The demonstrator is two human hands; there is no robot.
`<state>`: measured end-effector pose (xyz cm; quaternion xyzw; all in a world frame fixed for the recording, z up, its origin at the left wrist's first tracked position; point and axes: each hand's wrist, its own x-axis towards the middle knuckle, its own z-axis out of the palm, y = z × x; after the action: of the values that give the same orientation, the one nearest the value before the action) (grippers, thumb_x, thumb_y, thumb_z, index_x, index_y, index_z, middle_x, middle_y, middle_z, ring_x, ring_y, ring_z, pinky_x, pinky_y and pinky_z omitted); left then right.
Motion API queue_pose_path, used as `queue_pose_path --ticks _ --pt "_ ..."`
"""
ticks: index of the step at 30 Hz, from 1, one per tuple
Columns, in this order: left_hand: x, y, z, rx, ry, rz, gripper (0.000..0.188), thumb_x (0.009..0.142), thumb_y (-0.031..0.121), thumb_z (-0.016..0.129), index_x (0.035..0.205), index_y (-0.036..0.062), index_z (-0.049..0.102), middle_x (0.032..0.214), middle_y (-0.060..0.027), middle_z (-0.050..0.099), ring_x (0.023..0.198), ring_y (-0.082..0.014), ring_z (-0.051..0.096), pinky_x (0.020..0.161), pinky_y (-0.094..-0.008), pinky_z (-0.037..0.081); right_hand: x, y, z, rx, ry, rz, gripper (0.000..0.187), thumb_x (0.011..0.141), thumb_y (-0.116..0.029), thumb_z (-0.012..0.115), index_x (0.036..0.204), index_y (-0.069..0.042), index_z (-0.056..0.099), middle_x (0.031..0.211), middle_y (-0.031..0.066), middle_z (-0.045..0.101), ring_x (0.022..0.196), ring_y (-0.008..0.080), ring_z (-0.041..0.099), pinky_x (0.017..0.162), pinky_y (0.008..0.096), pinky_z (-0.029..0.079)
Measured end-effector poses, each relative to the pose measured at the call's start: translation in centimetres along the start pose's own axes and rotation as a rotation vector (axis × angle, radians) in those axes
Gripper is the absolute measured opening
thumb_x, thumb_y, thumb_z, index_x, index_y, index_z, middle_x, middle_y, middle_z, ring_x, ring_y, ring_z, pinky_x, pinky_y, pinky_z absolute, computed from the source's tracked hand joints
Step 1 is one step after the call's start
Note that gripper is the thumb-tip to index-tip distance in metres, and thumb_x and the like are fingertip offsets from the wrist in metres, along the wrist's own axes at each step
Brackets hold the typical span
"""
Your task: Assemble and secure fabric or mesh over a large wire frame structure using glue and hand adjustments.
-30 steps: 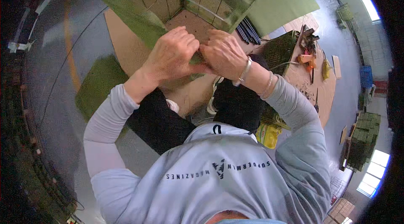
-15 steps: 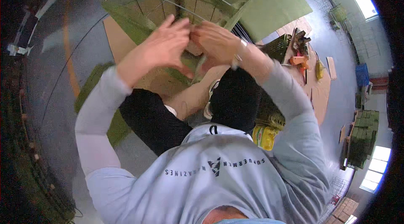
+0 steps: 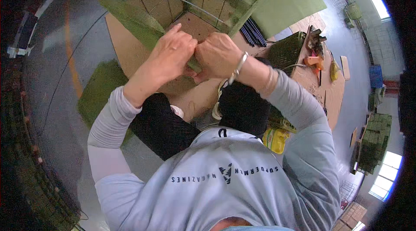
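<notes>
A wire-framed cage covered in green mesh stands just in front of me. My left hand is at its near corner, fingers curled around the mesh edge and one finger raised. Right beside it, almost touching, my right hand is closed with its knuckles up, at the same edge. A bracelet circles the right wrist. A strip of green mesh shows between the two hands; the fingertips and anything small in them are hidden.
Cardboard lies on the floor under the cage. To the right are black rods, a flat green sheet, an orange tool on cardboard, and a yellow bag by my leg. Folded green mesh lies at left.
My left hand has gone from spread fingers to curled ones. Both hands have drawn together and slightly lower at the mesh edge, and the cage has shifted a little.
</notes>
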<state>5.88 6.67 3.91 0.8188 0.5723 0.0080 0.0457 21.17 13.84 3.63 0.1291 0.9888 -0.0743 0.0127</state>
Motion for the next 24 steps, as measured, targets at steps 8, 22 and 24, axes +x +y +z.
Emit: queue_pose_path --ticks 8,22,24 --pt "-1.3 2.2 0.4 0.312 0.445 -0.109 0.081 0.064 0.035 0.076 0.126 -0.0069 0.045 0.131 -0.0195 0.048 0.127 -0.0300 0.040 0.109 -0.0416 0.028 -1.3 1.8 -3.1 0.243 0.123 -0.146 0.069 0.064 -0.053 0.074 0.099 0.005 0.060 0.102 0.0195 0.063 0.098 0.0350 0.059 0.084 0.0393 0.048" --pt "1.1 5.4 2.9 0.046 0.502 -0.114 0.047 0.071 0.047 0.066 0.054 0.0031 0.060 0.054 -0.0149 0.056 0.065 -0.0277 0.061 0.082 -0.0376 0.050 0.5 3.4 -1.3 -0.090 -0.048 -0.083 0.030 0.061 -0.027 0.068 0.075 -0.002 0.064 0.079 0.0172 0.065 0.079 0.0316 0.063 0.064 0.0393 0.048" --pt "1.3 4.7 2.5 0.018 0.466 -0.112 0.053 0.067 0.054 0.066 0.053 0.0037 0.060 0.054 -0.0148 0.056 0.060 -0.0275 0.061 0.073 -0.0371 0.050 0.9 3.9 -1.3 -0.094 -0.109 -0.108 0.027 0.060 -0.028 0.066 0.070 -0.003 0.066 0.065 0.0159 0.063 0.065 0.0331 0.063 0.056 0.0409 0.047"
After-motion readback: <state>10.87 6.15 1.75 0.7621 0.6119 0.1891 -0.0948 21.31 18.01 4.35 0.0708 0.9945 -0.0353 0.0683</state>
